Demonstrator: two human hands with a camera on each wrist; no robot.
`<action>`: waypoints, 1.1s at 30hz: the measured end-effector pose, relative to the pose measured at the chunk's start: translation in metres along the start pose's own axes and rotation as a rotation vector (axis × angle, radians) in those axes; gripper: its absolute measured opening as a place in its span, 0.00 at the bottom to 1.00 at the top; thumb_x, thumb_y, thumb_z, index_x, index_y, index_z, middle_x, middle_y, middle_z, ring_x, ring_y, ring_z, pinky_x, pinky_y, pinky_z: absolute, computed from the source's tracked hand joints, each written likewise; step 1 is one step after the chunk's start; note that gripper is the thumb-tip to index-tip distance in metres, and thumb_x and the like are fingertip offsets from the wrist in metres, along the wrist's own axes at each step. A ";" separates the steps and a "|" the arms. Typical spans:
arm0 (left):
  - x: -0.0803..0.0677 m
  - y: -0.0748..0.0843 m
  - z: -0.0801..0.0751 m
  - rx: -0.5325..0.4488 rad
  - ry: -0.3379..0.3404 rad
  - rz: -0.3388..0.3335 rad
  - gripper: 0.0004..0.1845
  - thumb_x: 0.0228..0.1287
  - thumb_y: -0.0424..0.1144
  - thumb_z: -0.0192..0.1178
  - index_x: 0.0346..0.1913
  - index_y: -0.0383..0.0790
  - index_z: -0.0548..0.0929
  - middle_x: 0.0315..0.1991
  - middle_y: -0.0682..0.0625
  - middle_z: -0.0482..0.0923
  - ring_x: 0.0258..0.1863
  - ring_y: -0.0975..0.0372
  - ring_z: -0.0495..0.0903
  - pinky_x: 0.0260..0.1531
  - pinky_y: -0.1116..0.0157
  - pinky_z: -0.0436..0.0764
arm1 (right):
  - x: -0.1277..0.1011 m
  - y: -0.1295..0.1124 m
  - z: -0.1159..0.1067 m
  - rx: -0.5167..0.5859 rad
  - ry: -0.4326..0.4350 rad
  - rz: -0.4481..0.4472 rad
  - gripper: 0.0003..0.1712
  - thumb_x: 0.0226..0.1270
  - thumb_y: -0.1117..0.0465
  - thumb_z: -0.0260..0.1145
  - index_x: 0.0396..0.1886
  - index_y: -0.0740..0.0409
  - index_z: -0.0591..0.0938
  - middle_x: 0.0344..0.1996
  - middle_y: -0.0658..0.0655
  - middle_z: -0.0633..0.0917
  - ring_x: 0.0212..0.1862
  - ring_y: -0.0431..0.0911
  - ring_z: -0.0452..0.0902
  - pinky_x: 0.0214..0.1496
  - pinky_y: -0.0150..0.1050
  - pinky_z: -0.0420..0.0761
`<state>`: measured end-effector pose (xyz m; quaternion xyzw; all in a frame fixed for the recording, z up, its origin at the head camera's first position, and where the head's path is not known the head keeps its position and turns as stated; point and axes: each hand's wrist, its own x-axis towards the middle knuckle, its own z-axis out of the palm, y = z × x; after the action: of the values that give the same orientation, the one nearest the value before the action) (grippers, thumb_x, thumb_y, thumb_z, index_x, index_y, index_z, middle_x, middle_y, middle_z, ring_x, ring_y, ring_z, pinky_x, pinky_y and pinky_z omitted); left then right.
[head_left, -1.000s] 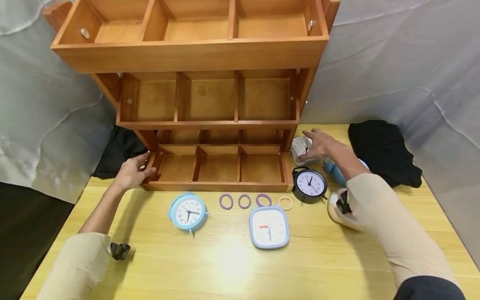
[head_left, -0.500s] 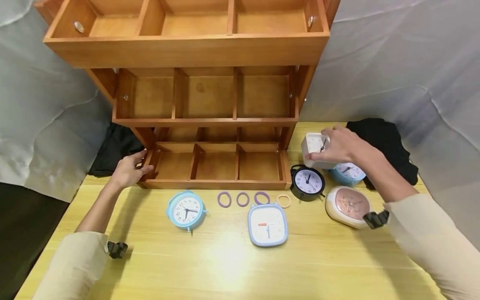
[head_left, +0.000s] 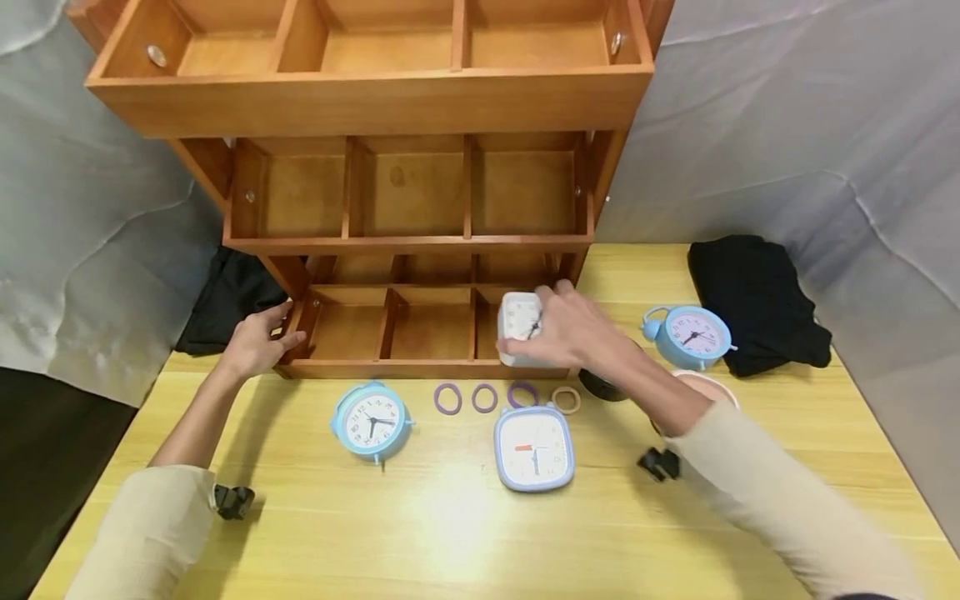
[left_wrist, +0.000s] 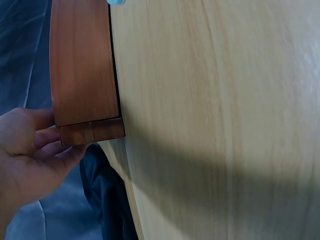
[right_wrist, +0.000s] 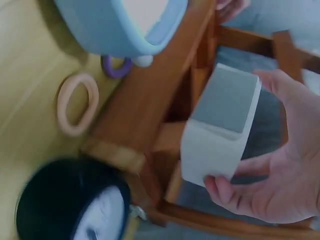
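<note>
My right hand (head_left: pixel 564 332) grips a white cube clock (head_left: pixel 517 325) and holds it over the right compartment of the lowest tier of a wooden three-tier shelf (head_left: pixel 420 369). In the right wrist view the fingers (right_wrist: pixel 235 192) curl under the white clock (right_wrist: pixel 220 125), with the thumb on its far side. My left hand (head_left: pixel 258 343) holds the shelf's lower left corner. The left wrist view shows that hand (left_wrist: pixel 35 160) wrapped round the corner post (left_wrist: pixel 90 132).
On the table (head_left: pixel 450 533) before the shelf lie a round blue clock (head_left: pixel 371 421), a square blue clock (head_left: pixel 534 448), three purple rings (head_left: pixel 484 397) and a beige ring (head_left: pixel 566 400). My forearm half hides a black clock (head_left: pixel 600 385). Farther right are another blue clock (head_left: pixel 690 335) and black cloth (head_left: pixel 753 300).
My right hand has picked up the white clock from the table right of the shelf and carried it left to the lowest tier. The left hand has stayed on the corner.
</note>
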<state>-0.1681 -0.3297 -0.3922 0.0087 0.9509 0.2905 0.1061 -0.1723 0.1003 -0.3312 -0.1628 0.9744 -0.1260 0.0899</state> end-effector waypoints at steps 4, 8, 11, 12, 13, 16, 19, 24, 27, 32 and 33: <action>0.000 0.000 -0.001 0.004 -0.003 -0.001 0.37 0.71 0.41 0.52 0.73 0.26 0.48 0.71 0.27 0.51 0.67 0.34 0.57 0.60 0.41 0.66 | 0.028 -0.009 0.019 0.004 -0.016 0.049 0.52 0.47 0.27 0.63 0.55 0.67 0.71 0.44 0.65 0.75 0.42 0.53 0.74 0.45 0.46 0.79; 0.001 0.001 -0.001 0.003 -0.003 -0.002 0.37 0.71 0.41 0.52 0.73 0.27 0.48 0.70 0.27 0.51 0.67 0.34 0.57 0.60 0.41 0.66 | 0.044 -0.008 0.034 -0.005 -0.091 0.088 0.53 0.47 0.27 0.64 0.58 0.68 0.70 0.47 0.66 0.76 0.45 0.55 0.76 0.48 0.49 0.80; 0.001 0.001 -0.001 0.002 0.002 -0.003 0.36 0.71 0.40 0.52 0.72 0.26 0.49 0.70 0.26 0.52 0.67 0.34 0.58 0.60 0.41 0.67 | 0.049 -0.008 0.043 -0.020 -0.147 0.102 0.57 0.47 0.26 0.63 0.62 0.68 0.68 0.53 0.69 0.75 0.50 0.59 0.76 0.53 0.51 0.78; 0.001 0.001 -0.001 0.002 0.002 -0.002 0.36 0.71 0.40 0.52 0.72 0.26 0.49 0.70 0.26 0.52 0.67 0.34 0.58 0.60 0.41 0.67 | 0.050 -0.008 0.045 -0.026 -0.164 0.105 0.59 0.47 0.25 0.62 0.64 0.68 0.67 0.57 0.70 0.73 0.52 0.60 0.76 0.55 0.51 0.78; 0.001 0.001 -0.001 0.002 0.002 -0.002 0.36 0.71 0.41 0.52 0.72 0.26 0.49 0.70 0.26 0.52 0.67 0.34 0.58 0.60 0.41 0.67 | 0.051 -0.009 0.046 -0.033 -0.178 0.107 0.60 0.46 0.24 0.62 0.65 0.68 0.66 0.59 0.71 0.71 0.54 0.62 0.75 0.57 0.52 0.76; 0.000 0.001 -0.001 -0.001 0.003 -0.006 0.37 0.71 0.41 0.52 0.73 0.27 0.49 0.70 0.26 0.52 0.67 0.34 0.58 0.60 0.41 0.67 | 0.051 -0.010 0.048 -0.062 -0.211 0.098 0.64 0.47 0.22 0.60 0.69 0.67 0.61 0.66 0.71 0.64 0.61 0.64 0.70 0.63 0.53 0.72; 0.000 0.000 0.000 -0.006 0.002 -0.016 0.37 0.71 0.42 0.52 0.73 0.27 0.48 0.71 0.27 0.51 0.67 0.34 0.57 0.60 0.41 0.67 | 0.048 -0.009 0.043 -0.048 -0.231 0.088 0.64 0.48 0.22 0.58 0.71 0.65 0.59 0.68 0.70 0.63 0.65 0.62 0.66 0.67 0.54 0.68; 0.000 0.000 0.000 -0.010 -0.006 -0.018 0.38 0.72 0.43 0.51 0.73 0.27 0.47 0.71 0.27 0.49 0.67 0.34 0.56 0.60 0.41 0.66 | 0.027 -0.002 0.023 0.006 -0.184 0.019 0.60 0.55 0.27 0.59 0.73 0.65 0.56 0.69 0.71 0.61 0.69 0.63 0.60 0.69 0.56 0.64; 0.000 0.000 0.000 -0.013 -0.006 -0.013 0.38 0.72 0.43 0.51 0.73 0.27 0.47 0.71 0.27 0.49 0.67 0.34 0.56 0.60 0.40 0.66 | 0.006 0.011 0.008 0.050 -0.123 -0.016 0.56 0.57 0.31 0.61 0.73 0.64 0.56 0.69 0.71 0.61 0.69 0.65 0.59 0.69 0.58 0.63; 0.000 0.000 0.000 -0.010 0.000 -0.010 0.37 0.71 0.42 0.51 0.73 0.27 0.48 0.70 0.26 0.50 0.67 0.33 0.57 0.60 0.40 0.66 | -0.028 0.049 -0.012 0.099 -0.049 -0.035 0.53 0.58 0.34 0.63 0.73 0.62 0.58 0.69 0.69 0.63 0.70 0.66 0.58 0.67 0.62 0.62; 0.000 0.000 0.000 -0.008 0.000 -0.011 0.37 0.71 0.42 0.51 0.73 0.27 0.48 0.70 0.26 0.50 0.67 0.33 0.57 0.59 0.40 0.67 | -0.034 0.057 -0.014 0.100 -0.037 -0.036 0.53 0.58 0.34 0.63 0.72 0.63 0.59 0.69 0.70 0.63 0.69 0.66 0.58 0.67 0.62 0.62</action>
<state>-0.1677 -0.3301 -0.3922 0.0031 0.9498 0.2936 0.1076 -0.1609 0.1670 -0.3293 -0.1779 0.9620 -0.1734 0.1135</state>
